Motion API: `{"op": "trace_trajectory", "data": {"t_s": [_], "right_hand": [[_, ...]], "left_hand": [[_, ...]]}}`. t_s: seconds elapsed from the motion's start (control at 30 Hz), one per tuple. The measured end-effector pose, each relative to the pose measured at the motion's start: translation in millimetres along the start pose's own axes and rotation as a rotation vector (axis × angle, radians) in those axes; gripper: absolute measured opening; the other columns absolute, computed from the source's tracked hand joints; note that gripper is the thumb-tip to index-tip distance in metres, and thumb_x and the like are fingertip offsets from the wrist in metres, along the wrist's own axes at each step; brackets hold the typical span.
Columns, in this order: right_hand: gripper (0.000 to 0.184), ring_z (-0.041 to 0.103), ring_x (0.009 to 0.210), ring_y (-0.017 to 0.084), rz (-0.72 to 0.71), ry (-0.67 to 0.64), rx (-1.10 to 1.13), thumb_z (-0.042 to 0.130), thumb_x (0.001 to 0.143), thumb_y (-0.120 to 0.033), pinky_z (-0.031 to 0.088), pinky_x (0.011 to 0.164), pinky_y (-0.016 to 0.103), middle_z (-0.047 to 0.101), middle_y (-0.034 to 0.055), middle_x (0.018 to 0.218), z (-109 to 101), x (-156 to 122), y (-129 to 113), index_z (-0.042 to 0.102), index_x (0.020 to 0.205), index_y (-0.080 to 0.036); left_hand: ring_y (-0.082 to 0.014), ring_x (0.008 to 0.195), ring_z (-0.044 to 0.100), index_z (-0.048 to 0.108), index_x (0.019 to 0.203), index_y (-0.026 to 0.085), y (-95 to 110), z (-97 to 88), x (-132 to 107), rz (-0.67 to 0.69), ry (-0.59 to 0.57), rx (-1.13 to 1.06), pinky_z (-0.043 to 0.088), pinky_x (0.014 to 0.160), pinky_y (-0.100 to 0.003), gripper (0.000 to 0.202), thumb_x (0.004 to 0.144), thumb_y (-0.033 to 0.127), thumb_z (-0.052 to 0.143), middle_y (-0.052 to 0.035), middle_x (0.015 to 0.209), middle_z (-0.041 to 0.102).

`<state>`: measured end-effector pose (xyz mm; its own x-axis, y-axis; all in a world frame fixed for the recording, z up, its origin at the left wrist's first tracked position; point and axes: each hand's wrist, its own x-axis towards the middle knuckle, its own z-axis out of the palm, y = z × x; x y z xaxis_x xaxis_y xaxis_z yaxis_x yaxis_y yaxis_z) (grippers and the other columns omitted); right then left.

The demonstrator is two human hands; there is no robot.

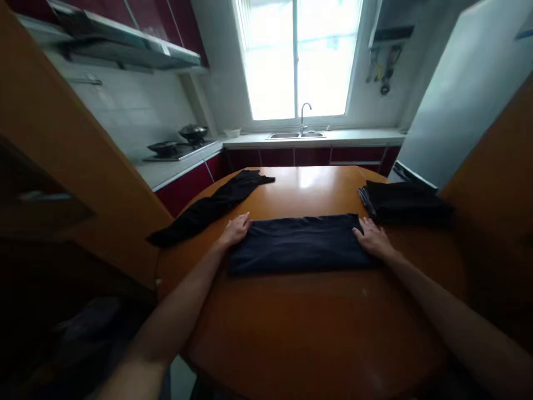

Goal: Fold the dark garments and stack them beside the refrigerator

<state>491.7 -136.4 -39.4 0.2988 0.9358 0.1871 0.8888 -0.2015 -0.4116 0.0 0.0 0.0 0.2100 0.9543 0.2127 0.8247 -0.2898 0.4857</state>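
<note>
On the round wooden table [316, 328], a dark folded cloth [300, 243] lay as a flat, wide band between the person's two hands. The left hand [235, 230] rested flat on the table at the cloth's left end, fingers extended and together, touching the edge but gripping nothing. The right hand [373, 238] lay likewise at the right end, palm down, fingers spread lightly over the far right corner, with nothing clasped. The cloth thus sat directly between the two palms, its long sides running left to right. To the far left, a second dark garment [208, 208] lay unfolded and stretched out diagonally, one end hanging over the table's edge. To the far right, a stack of folded dark cloths [402, 203] sat just beyond the right hand, apart from it.
</note>
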Motion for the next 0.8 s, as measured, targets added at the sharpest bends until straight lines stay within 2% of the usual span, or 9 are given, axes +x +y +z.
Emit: {"op": "trace_trajectory", "data": {"t_s": [0.07,0.17,0.27,0.37,0.43,0.5,0.63,0.7,0.8], "right_hand": [[0.057,0.044,0.141,0.032,0.008,0.089,0.066,0.043,0.099,-0.037,0.032,0.118,0.045,0.049,0.0223,0.150,-9,14,-5,0.051,0.143,-0.003],[0.051,0.060,0.125,0.029,-0.006,0.147,0.172,0.046,0.096,-0.031,0.043,0.108,0.037,0.063,0.0220,0.134,-17,37,-11,0.057,0.138,-0.003],[0.047,0.068,0.107,0.028,-0.031,0.123,0.248,0.056,0.091,-0.031,0.050,0.098,0.036,0.073,0.0194,0.116,-16,56,-16,0.063,0.130,-0.005],[0.032,0.070,0.098,0.027,-0.066,0.094,0.280,0.066,0.083,-0.030,0.051,0.092,0.037,0.076,0.0163,0.105,-11,66,-16,0.073,0.106,-0.010],[0.020,0.070,0.093,0.025,-0.096,0.073,0.306,0.065,0.083,-0.028,0.052,0.088,0.034,0.077,0.0132,0.098,-10,68,-15,0.074,0.092,-0.013],[0.019,0.070,0.088,0.023,-0.125,0.078,0.337,0.060,0.085,-0.028,0.052,0.083,0.032,0.076,0.0116,0.093,-13,68,-14,0.073,0.089,-0.014],[0.023,0.068,0.087,0.024,-0.168,0.228,0.410,0.057,0.087,-0.030,0.051,0.081,0.034,0.074,0.0127,0.092,-24,68,-13,0.072,0.091,-0.012],[0.023,0.068,0.087,0.025,-0.142,0.281,0.392,0.057,0.086,-0.029,0.050,0.082,0.035,0.074,0.0132,0.092,-27,67,-14,0.072,0.091,-0.012],[0.018,0.067,0.089,0.026,-0.047,0.233,0.280,0.059,0.086,-0.025,0.050,0.084,0.035,0.074,0.0138,0.093,-26,61,-16,0.072,0.090,-0.013]], "left_hand": [[-0.0299,0.132,0.053,0.064,0.127,0.011,-3,-9.6,8,-0.024,0.022,0.007,0.036,0.114,-0.041,0.052,0.090,0.043,0.045,-0.0168,0.139,0.061],[-0.0330,0.117,0.063,0.070,0.109,0.011,-8,-18.8,13,-0.046,0.006,-0.001,0.045,0.104,-0.042,0.048,0.088,0.047,0.046,-0.0187,0.121,0.070],[-0.0301,0.097,0.070,0.071,0.097,0.014,-14,-21.1,11,-0.047,-0.061,-0.039,0.053,0.088,-0.038,0.049,0.084,0.056,0.049,-0.0147,0.102,0.075],[-0.0264,0.088,0.069,0.069,0.093,0.016,-18,-21.7,8,-0.033,-0.129,-0.116,0.054,0.078,-0.033,0.054,0.075,0.066,0.058,-0.0101,0.094,0.074],[-0.0254,0.087,0.067,0.068,0.088,0.017,-18,-23.7,7,-0.006,-0.125,-0.159,0.053,0.077,-0.032,0.055,0.069,0.069,0.064,-0.0085,0.091,0.073],[-0.0243,0.085,0.066,0.065,0.085,0.018,-15,-27.0,6,0.023,-0.089,-0.188,0.053,0.077,-0.032,0.054,0.068,0.069,0.065,-0.0069,0.088,0.070],[-0.0237,0.085,0.065,0.061,0.093,0.019,-1,-30.7,5,0.030,-0.013,-0.255,0.052,0.077,-0.033,0.047,0.076,0.063,0.062,-0.0048,0.089,0.069],[-0.0249,0.089,0.065,0.060,0.095,0.019,7,-27.1,5,0.025,0.030,-0.246,0.052,0.080,-0.034,0.043,0.079,0.059,0.061,-0.0054,0.091,0.069],[-0.0266,0.094,0.066,0.059,0.094,0.019,13,-16.2,6,0.023,0.081,-0.174,0.051,0.087,-0.037,0.034,0.081,0.051,0.061,-0.0067,0.093,0.069]]}}
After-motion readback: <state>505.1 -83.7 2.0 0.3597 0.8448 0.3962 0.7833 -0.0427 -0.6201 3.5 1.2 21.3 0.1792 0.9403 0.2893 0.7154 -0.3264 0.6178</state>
